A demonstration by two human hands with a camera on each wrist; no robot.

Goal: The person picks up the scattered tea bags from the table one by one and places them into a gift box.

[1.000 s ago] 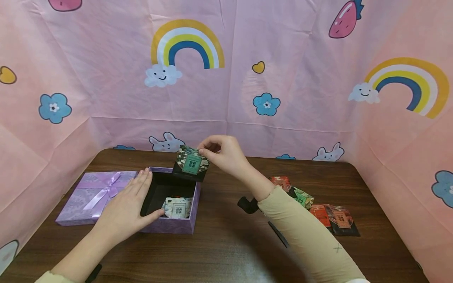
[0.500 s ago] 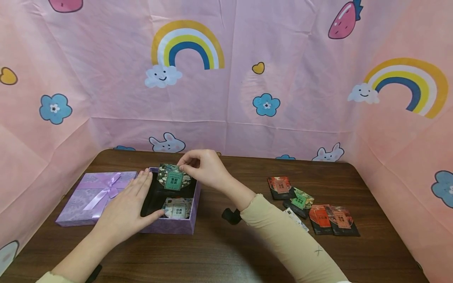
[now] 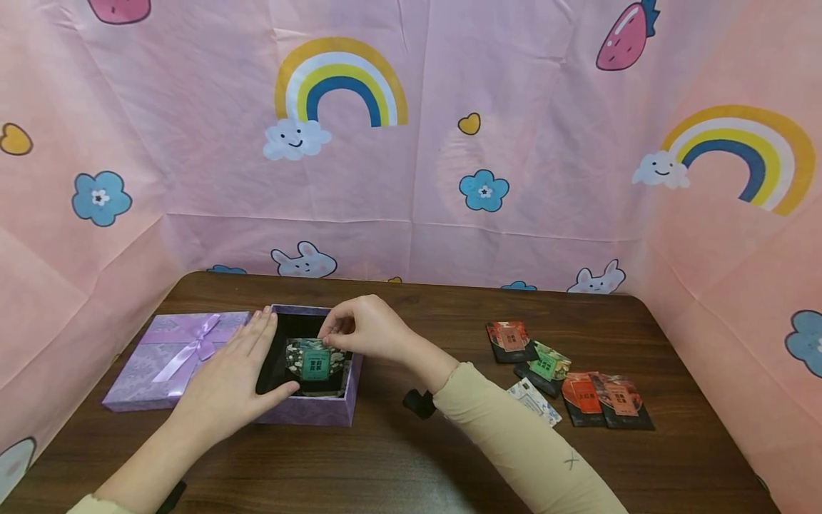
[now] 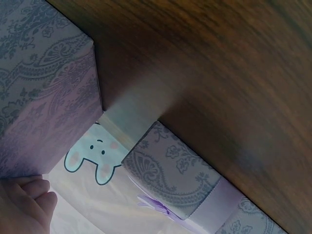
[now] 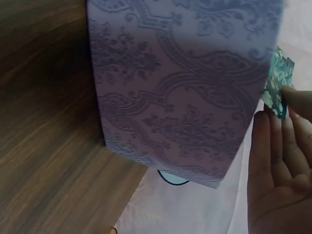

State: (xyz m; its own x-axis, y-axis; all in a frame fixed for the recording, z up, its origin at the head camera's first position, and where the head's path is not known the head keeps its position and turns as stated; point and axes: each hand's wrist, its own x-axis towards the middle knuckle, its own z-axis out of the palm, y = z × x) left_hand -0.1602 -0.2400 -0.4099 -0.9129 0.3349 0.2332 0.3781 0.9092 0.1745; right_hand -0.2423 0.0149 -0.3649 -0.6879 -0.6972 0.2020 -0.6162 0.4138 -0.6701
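From where I stand, the right hand has just brought the teal-labelled packet down into the purple box. A second ago the packet was held up over the far right corner; now it sits lower, within the walls, toward the near end. The thumb and fingers still pinch its upper right corner — the right wrist view shows the thumb pressed on it — so it isn't released. The pale packet that showed at that end is now largely hidden by this one, though I can't tell whether the two touch.

The left hand hasn't shifted: fingers straight along the box's left wall, thumb reaching over the near edge, gripping no packet. To me it looks like it is steadying the box. The lid with its bow lies just beyond it, beside the box.

With the right forearm moved leftward, more of the white packet on the table shows. Near it lie a red packet, a green packet and two overlapping orange packets — so, as I judge it, the placing of this one is nearly done, while those five remain outside the box.
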